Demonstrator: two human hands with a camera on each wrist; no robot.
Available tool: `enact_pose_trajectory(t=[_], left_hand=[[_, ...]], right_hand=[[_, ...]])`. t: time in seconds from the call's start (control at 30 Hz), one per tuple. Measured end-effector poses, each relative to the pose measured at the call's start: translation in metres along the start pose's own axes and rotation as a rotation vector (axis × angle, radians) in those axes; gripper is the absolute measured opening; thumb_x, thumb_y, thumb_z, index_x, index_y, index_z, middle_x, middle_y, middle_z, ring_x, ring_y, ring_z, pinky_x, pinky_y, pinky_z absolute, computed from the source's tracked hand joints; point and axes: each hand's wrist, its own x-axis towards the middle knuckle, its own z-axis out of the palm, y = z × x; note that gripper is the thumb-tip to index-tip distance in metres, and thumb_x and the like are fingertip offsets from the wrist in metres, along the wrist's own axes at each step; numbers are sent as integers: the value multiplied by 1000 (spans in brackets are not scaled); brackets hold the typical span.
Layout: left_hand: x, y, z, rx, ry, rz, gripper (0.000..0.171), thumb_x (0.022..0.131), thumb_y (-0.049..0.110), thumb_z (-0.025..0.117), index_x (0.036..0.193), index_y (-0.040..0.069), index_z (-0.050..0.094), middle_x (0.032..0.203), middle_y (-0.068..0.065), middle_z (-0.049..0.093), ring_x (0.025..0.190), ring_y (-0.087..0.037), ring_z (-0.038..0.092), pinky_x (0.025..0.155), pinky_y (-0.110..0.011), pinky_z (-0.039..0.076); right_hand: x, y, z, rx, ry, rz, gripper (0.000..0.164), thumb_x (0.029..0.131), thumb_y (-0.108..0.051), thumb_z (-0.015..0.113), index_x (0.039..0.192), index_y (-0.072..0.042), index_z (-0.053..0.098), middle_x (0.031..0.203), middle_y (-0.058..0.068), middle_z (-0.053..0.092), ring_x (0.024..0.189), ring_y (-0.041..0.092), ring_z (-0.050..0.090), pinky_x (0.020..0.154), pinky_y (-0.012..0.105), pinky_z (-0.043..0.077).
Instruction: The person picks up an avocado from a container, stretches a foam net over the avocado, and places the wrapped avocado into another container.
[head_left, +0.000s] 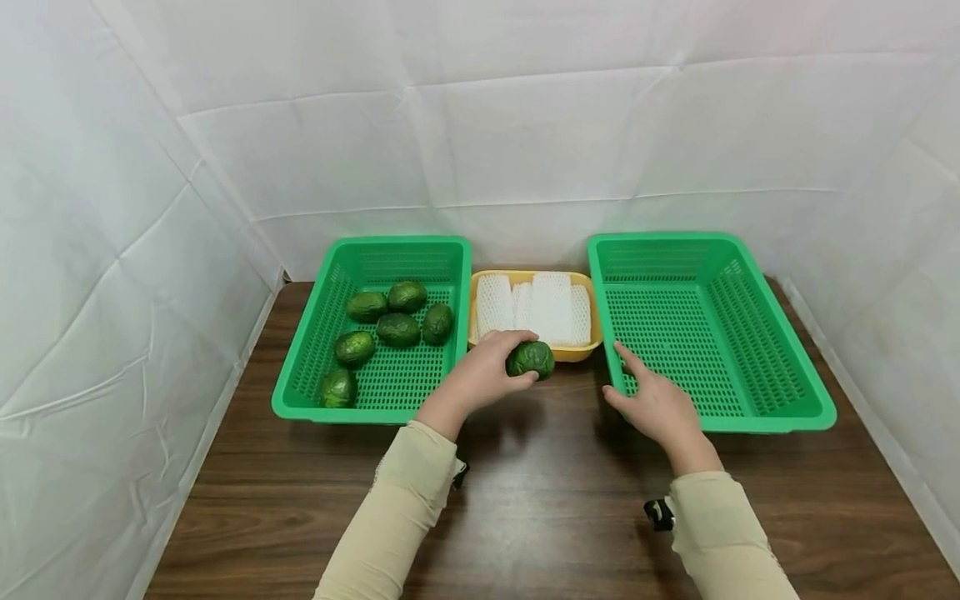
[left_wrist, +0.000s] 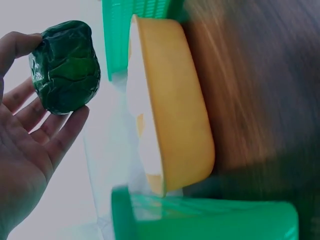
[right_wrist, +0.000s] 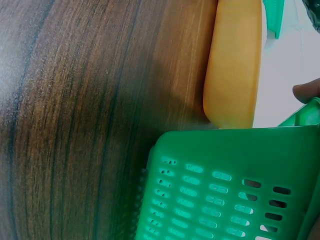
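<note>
My left hand holds a dark green avocado between thumb and fingertips, in front of the yellow basket. In the left wrist view the avocado has a shiny, wrinkled wrapping like clear film. White foam net sleeves fill the yellow basket. Over the near left corner of the right green basket is my right hand, thumb and forefinger spread with nothing between them. Only a fingertip of it shows clearly in the right wrist view, close to the basket's rim.
A left green basket contains several more avocados. The two green baskets flank the yellow one on a dark wooden table. White sheeting hangs behind and along both sides.
</note>
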Motion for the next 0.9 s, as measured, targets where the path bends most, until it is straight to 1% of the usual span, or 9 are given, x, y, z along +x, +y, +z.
enact_pose_trajectory(t=[0.1,0.23,0.4,0.53,0.73,0.9], left_hand=[[0,0,7,-9,6,7,48,86,30,66,129,13,52,125,-4,52,112,-19,47,88,-34,44],[-1,-2,15,-17,3,-2,48,86,30,66,129,14,52,125,-5,50,110,-19,48,87,-35,44],[-1,-6,25,-22,5,-36,49,86,30,65,131,16,51,124,-6,49,108,-20,49,86,-35,45],[0,-10,33,-33,9,-49,49,86,29,66,131,15,51,126,-6,49,109,-20,49,87,-35,45],[1,-19,48,-83,8,-93,50,86,25,66,132,13,50,131,-7,47,116,-22,44,89,-36,43],[3,-25,62,-120,4,-125,48,87,22,65,132,13,51,131,-6,48,116,-21,46,92,-35,41]], right_hand=[[0,0,0,3,0,2,77,87,-54,50,150,-29,14,137,16,45,49,19,42,42,33,33],[0,0,0,3,1,4,77,87,-55,50,150,-29,13,137,16,44,49,19,42,42,33,33],[0,1,1,0,7,0,77,87,-55,50,150,-29,14,137,17,45,49,19,43,42,33,33],[1,1,1,-5,11,-2,77,87,-55,50,150,-29,14,134,19,47,48,20,42,42,33,33],[1,1,2,-2,10,-5,77,87,-55,50,150,-29,15,136,18,46,49,19,42,42,33,33],[1,1,1,-3,3,-1,77,87,-56,49,150,-29,14,133,20,48,48,19,42,41,33,33]])
